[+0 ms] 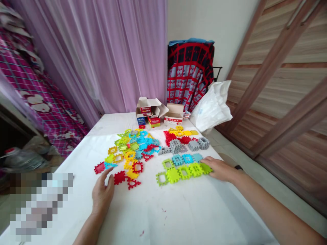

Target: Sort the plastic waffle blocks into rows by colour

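Notched plastic building pieces in several colours lie on a white-covered table. My left hand (103,192) is at the near left of the loose pile, its thumb and fingers apart and nothing held. Close to its fingertips are a red square piece (120,177) and a blue triangular piece (110,165). On the right, my right hand (219,169) has its fingers and thumb around the end green piece (205,168) of a row. Beside that piece lie other green pieces (173,175), with blue pieces (187,158) just behind them.
Stacked grey pieces (175,146), red pieces (170,137) and yellow pieces (179,132) stand farther back. Opened small cartons (173,115) line the far edge. A white plastic bag (213,107) sits at the far right corner, near a wooden wardrobe (276,78).
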The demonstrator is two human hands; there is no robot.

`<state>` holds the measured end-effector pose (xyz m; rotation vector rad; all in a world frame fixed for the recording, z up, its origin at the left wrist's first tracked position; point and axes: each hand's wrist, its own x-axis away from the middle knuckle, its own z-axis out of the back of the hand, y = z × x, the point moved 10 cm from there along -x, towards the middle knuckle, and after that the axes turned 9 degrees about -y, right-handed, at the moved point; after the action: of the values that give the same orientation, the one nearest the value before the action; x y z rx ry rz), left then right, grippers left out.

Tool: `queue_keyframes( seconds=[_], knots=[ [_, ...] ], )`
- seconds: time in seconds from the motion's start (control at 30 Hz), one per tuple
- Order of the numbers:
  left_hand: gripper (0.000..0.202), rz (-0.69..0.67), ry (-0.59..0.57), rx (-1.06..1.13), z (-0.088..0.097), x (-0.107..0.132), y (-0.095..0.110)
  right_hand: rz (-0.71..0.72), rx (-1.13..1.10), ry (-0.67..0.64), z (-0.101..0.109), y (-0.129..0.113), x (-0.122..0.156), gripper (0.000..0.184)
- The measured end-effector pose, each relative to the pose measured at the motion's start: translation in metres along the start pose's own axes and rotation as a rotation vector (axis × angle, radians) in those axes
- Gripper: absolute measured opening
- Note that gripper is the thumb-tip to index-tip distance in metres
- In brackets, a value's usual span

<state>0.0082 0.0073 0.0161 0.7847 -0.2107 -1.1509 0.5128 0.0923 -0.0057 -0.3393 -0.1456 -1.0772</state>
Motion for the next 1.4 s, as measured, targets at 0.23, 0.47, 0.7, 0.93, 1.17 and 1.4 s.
queue_keyframes(
  seconds=[0.23,0.47,0.7,0.93,1.17,1.4],
  knots=[
    [0.036,-0.018,-0.032,-0.250,0.018,-0.045,-0.020,-0.068,-0.015,0.043,0.001,0.026,0.007,0.062],
    [0.043,0.096,-0.299,-0.499,0.006,-0.107,-0.028,-0.017,-0.022,0.172,0.020,0.005,0.006,0.043],
    [0.024,0.223,-0.448,-0.538,-0.011,-0.138,-0.038,0.041,0.030,0.228,0.024,-0.046,0.007,0.039],
    [0.007,0.294,-0.434,-0.386,-0.007,-0.143,-0.043,0.102,0.096,0.260,0.036,-0.094,0.010,0.038],
    [0.015,0.359,-0.367,0.104,0.020,-0.129,-0.034,0.211,0.070,0.297,0.041,-0.125,0.007,0.034],
    [0.017,0.342,-0.757,0.841,-0.056,-0.039,0.055,0.311,-0.006,0.384,0.062,-0.180,-0.009,0.034]
  ],
)
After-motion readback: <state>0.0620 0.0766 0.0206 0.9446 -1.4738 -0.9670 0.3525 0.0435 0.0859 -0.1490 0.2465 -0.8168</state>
